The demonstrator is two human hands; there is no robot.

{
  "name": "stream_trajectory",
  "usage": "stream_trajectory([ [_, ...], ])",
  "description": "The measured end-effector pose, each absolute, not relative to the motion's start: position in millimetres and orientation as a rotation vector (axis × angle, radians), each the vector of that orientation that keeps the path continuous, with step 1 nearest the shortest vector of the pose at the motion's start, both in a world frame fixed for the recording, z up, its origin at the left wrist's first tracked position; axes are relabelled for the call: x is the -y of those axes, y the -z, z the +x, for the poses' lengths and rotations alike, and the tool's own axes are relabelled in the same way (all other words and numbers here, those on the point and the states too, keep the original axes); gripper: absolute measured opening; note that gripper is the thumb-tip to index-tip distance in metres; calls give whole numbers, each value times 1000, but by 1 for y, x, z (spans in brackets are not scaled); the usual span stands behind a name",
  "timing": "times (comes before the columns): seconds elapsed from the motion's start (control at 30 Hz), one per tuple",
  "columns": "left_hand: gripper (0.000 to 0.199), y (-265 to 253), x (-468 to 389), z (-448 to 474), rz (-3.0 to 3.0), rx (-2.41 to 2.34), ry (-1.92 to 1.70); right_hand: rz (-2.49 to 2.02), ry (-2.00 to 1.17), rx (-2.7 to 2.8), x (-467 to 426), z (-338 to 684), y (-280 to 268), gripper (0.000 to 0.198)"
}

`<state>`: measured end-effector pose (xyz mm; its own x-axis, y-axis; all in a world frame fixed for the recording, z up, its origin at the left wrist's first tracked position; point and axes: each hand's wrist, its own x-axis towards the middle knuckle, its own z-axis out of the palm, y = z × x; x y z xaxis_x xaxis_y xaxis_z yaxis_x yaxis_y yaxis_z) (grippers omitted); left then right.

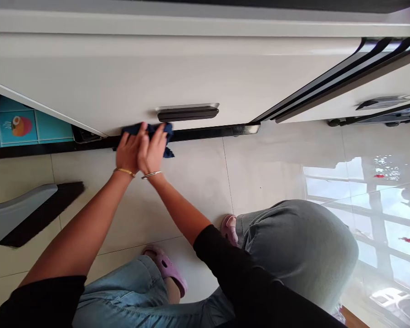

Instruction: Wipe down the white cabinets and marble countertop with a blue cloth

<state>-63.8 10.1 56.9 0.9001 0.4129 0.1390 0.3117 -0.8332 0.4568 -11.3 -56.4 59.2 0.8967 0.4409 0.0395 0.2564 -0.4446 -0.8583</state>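
A dark blue cloth [168,133] is bunched against the lower edge of a white panel [105,91], just left of a dark recessed handle [187,113]. My left hand [129,151], with a gold bangle at the wrist, presses on the cloth's left part. Right beside it and touching it, my right hand [153,150], with a silver bangle, bears on the cloth's right part. Fingers of both hands are bent over the cloth and point toward the panel. Much of the cloth is hidden under them, and one loose corner hangs below.
A black strip [208,134] runs along the panel's bottom. At left are blue tiles [54,125] with a bowl picture and a grey, dark-bristled brush-like object [37,209]. Pink clogs [167,269] stand on the glossy tiled floor [198,177]. Another handle [382,102] is at right.
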Motion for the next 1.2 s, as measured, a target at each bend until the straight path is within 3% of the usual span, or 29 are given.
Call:
stream_trajectory([
  [0.13,54,-59,24,-10,2664,-300,-317,-2117,-166,396,85,23,-64,77],
  [0.33,51,-55,-3,-53,2704,-449,-405,-2083,-212,734,84,1,-57,70],
  [0.5,49,-48,10,-32,2697,-317,-530,-2017,-42,397,94,29,-46,69],
  [0.7,47,-42,-3,-45,2785,-278,-591,-1934,-213,762,99,0,-28,63],
  [0.83,49,-37,-17,-58,2780,-147,-703,-1865,102,511,115,36,-15,53],
  [0.97,46,-28,-6,-32,2768,-87,-918,-1671,360,312,129,98,-10,28],
  [1.2,41,-23,0,-14,2757,-101,-1049,-1456,242,298,129,113,-23,33],
])
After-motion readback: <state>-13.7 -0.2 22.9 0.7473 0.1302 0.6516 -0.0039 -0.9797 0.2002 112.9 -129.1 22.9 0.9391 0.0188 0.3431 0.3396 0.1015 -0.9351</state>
